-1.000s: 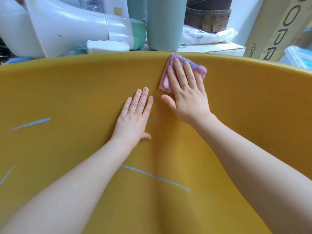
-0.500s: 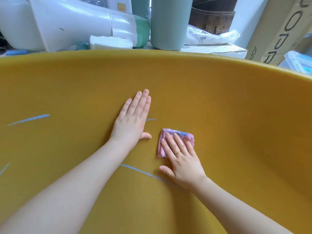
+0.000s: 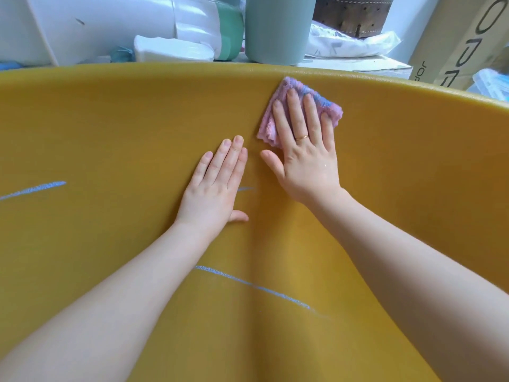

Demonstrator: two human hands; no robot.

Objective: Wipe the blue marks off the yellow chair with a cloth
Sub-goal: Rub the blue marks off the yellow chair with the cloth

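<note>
- The right hand (image 3: 308, 161) lies flat on the yellow chair (image 3: 110, 128), its fingers (image 3: 293, 111) straight and slightly spread, pressing the pink cloth (image 3: 300, 110) against the curved wall just under the rim.
- Half a second ago that hand and cloth were low on the wall, level with the left thumb; now they are back at the top, so the cloth has swept upward in one stroke of a back-and-forth scrub.
- The cloth sits under the fingertips, blue smears showing on the part beyond them, which suggests that it has taken up pigment.
- The left hand (image 3: 214, 186) rests palm down just beside the right thumb, fingers straight and pressed together, thumb tucked out below; it has not moved and seems only to brace the chair.
- Just right of the left fingers a short blue mark (image 3: 245, 189) looks fainter than before, a thin remnant lying in the cloth's path.
- Below both wrists, between the forearms, a long blue streak (image 3: 253, 286) is unchanged, and far left of the left fingers another blue line (image 3: 33, 190) remains bright.
- Judged from this, the task is partly done: the strip under the right fingers is nearly clean, while at least two full marks remain untouched.
- Beyond the rim stand a pale green cylinder (image 3: 275, 28) and a cardboard box (image 3: 462, 37).
</note>
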